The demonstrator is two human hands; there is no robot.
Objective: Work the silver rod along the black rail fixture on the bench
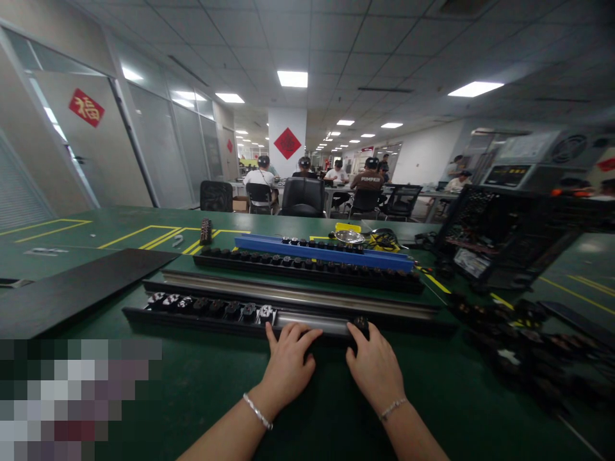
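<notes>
A long black channel (312, 326) with a bare metal floor lies across the table in front of me. In its left part sits a row of several black and silver socket modules (217, 308). My left hand (291, 362) rests on the channel's near edge, fingers spread, its little finger beside the last module in the row. Farther right, my right hand (378, 366) has its fingers around a small black socket module (361, 323) at the channel; part of it is hidden by the fingers.
Behind lie a second metal-floored channel (298, 294), a black strip full of modules (307, 267) and a blue channel (327, 253). An opened computer case (500, 237) and a dark heap of loose parts (528, 358) are on the right. A black panel (86, 288) lies left. People sit beyond.
</notes>
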